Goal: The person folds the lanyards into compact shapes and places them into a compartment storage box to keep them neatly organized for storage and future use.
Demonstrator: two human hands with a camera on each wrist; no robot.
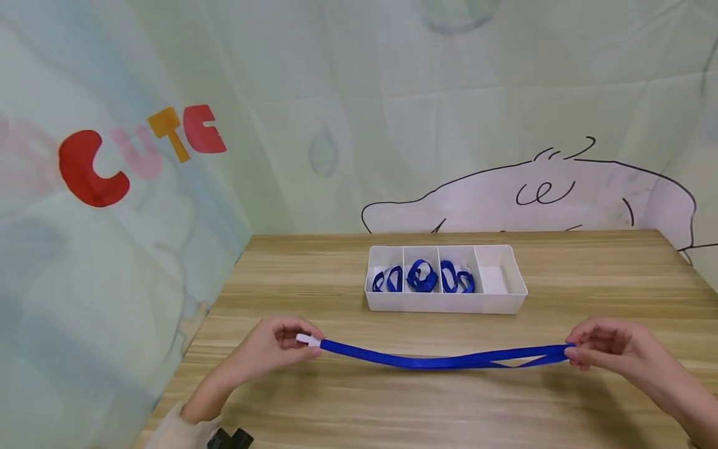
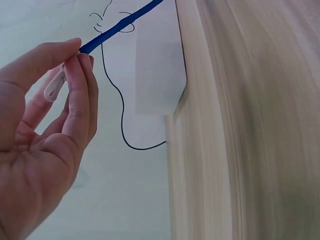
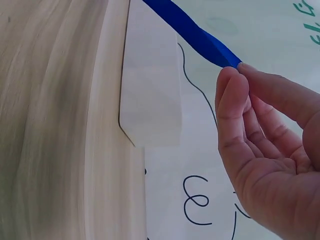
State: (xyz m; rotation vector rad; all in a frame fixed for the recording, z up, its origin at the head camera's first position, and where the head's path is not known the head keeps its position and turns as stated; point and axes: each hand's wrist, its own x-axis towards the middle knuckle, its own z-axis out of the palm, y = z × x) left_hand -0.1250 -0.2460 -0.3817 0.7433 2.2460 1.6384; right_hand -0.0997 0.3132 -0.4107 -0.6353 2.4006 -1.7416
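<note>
A blue lanyard (image 1: 415, 362) stretches between both hands above the wooden table, sagging slightly in the middle. My left hand (image 1: 275, 346) pinches its end by the white clip (image 1: 309, 340); in the left wrist view a white loop (image 2: 54, 87) pokes out behind the fingers. At the other end, my right hand (image 1: 622, 349) pinches the folded strap between thumb and fingertips, and the two strands part a little near there. Behind the lanyard stands a white divided box (image 1: 443, 304). Coiled blue lanyards (image 1: 422, 276) lie in its left, second and third compartments; the rightmost holds nothing.
The wooden table (image 1: 291, 274) reaches back to a printed curtain (image 1: 336, 112) with a line drawing and coloured letters. A small black object (image 1: 230, 438) shows by the left sleeve (image 1: 182, 430) at the bottom edge.
</note>
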